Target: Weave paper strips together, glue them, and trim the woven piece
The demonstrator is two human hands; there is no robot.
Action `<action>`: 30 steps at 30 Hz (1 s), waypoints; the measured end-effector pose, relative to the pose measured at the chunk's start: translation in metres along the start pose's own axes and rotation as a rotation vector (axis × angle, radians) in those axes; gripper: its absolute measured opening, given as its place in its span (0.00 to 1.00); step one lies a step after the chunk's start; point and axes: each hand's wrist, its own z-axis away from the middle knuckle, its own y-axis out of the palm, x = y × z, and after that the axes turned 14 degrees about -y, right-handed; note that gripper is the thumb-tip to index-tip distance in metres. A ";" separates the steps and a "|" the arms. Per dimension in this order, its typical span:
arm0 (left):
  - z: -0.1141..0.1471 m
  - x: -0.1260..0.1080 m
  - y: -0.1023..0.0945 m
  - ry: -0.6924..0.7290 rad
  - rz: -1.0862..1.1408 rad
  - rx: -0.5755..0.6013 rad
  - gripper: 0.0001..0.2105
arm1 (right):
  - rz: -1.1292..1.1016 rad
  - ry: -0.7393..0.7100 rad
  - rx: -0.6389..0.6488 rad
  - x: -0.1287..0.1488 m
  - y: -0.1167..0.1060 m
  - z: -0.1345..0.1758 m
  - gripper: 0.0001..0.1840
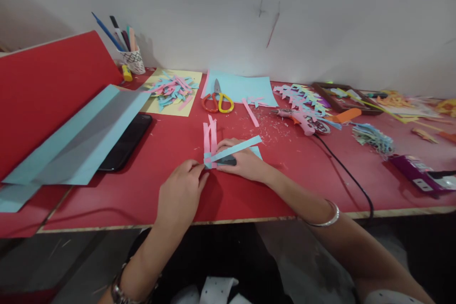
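Observation:
Pink and light blue paper strips cross each other in a small woven piece on the red table, the pink ends pointing away from me. My left hand pinches the lower left edge of this weave between thumb and fingertips. From the other side, my right hand is closed around the weave's right side. One light blue strip slants up to the right across my right hand. A small dark grey object shows under that strip at the right fingers; its kind is unclear.
Scissors lie on light blue paper. Cut strips are heaped on a yellow sheet. A glue gun with a black cord lies right, near a purple power strip. A black phone is left, partly under blue paper.

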 end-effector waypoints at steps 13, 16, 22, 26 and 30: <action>-0.008 0.024 0.004 0.465 -0.085 -0.136 0.14 | 0.173 0.030 0.081 0.006 -0.020 0.007 0.10; -0.011 0.033 0.006 0.545 -0.060 -0.099 0.17 | 0.240 0.130 0.153 0.015 -0.032 0.014 0.07; -0.007 0.039 0.011 0.615 -0.065 -0.045 0.19 | 0.385 0.267 0.152 0.035 -0.024 0.032 0.12; -0.006 0.038 0.010 0.640 -0.036 -0.032 0.21 | 0.430 0.292 0.168 0.040 -0.013 0.032 0.14; -0.006 0.035 0.007 0.611 -0.035 0.000 0.26 | 0.424 0.341 0.178 0.039 -0.012 0.027 0.11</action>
